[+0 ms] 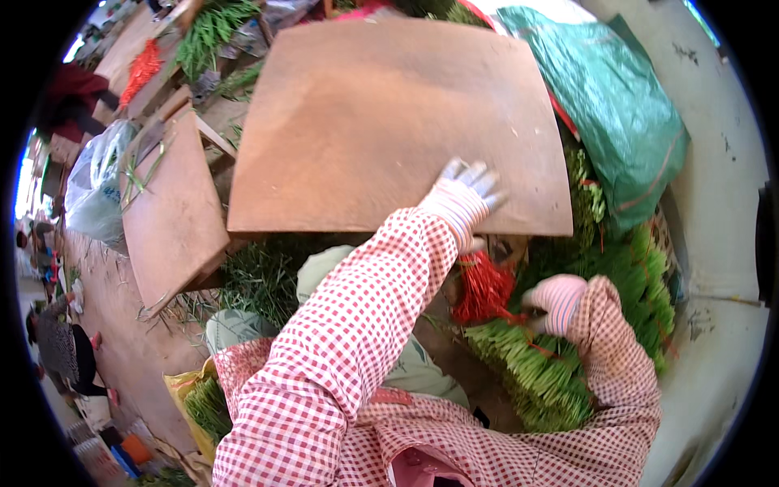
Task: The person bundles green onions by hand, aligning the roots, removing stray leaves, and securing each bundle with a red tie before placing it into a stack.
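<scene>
My left hand (471, 188), in a striped glove with pale grey fingers, lies flat with its fingers spread near the front edge of a brown wooden board (389, 122). Just below that edge hangs a bunch of red ties (485, 290). My right hand (558, 303), also gloved, is to the right of the ties, its fingers curled closed just above bundles of green stalks (531, 373). What these fingers hold is hidden. Red ties circle some of the bundles. Both forearms wear red-and-white checked sleeves.
A green woven sack (600, 114) leans at the upper right beside a pale wall (718, 162). More bundled greens (633, 280) lie below it. To the left are a smaller board (178, 211), a white plastic bag (99, 183) and loose greens (260, 276). Other people (65, 349) are farther left.
</scene>
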A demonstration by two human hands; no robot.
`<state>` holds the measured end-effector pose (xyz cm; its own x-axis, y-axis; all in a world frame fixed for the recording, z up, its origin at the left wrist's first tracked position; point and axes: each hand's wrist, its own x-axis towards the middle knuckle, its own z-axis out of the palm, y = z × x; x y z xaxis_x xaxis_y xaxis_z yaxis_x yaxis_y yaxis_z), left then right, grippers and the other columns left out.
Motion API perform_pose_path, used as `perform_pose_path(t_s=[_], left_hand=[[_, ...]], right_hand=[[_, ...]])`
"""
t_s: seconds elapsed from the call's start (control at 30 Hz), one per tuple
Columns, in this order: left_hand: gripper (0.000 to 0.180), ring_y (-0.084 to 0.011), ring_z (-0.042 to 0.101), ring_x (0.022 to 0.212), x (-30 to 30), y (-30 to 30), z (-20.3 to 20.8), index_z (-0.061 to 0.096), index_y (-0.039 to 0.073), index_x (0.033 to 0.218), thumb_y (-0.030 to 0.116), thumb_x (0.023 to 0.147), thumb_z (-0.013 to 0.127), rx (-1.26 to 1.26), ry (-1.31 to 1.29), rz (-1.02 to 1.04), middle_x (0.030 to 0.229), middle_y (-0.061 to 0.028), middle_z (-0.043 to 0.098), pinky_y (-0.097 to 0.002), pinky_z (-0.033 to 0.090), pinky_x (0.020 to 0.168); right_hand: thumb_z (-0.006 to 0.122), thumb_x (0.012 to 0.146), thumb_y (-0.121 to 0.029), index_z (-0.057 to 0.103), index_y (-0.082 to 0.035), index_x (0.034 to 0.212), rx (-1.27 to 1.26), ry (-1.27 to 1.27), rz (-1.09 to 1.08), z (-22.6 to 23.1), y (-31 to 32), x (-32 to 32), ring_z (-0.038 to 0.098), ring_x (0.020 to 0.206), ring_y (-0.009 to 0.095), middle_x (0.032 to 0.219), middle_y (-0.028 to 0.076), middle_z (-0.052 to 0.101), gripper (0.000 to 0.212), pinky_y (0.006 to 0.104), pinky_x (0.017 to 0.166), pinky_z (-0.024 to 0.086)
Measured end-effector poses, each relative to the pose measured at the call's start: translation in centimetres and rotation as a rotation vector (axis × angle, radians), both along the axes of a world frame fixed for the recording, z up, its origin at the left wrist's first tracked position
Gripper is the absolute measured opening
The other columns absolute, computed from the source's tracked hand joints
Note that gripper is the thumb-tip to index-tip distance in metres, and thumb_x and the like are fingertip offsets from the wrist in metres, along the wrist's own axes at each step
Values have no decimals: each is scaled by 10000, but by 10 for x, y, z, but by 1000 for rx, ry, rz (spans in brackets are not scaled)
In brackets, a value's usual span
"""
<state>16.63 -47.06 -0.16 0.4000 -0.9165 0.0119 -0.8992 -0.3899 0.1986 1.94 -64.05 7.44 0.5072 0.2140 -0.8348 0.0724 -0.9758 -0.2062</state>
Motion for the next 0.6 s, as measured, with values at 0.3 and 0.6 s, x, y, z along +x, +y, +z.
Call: perform_pose_path(t_s=[0.3,0.6], left_hand=[[655,-348,353,1287,72,183,-10,478,88,1274,366,723,695,-169,-75,456,1329,-159,429,-470,271,1065],[654,-254,374,1281,-17,375,-23,394,22,1336,75,748,675,-927,447,1203,1378,-138,395,-385,298,1074]], right_hand=[[538,819,-252,648,-152,1026,-168,-688,214,34,55,247,635,854,332,902,134,667,255,412,740,513],[466,843,33,557,-76,1181,417,-982,-482,-74,21,333,645,928,249,994,157,658,366,320,794,512]])
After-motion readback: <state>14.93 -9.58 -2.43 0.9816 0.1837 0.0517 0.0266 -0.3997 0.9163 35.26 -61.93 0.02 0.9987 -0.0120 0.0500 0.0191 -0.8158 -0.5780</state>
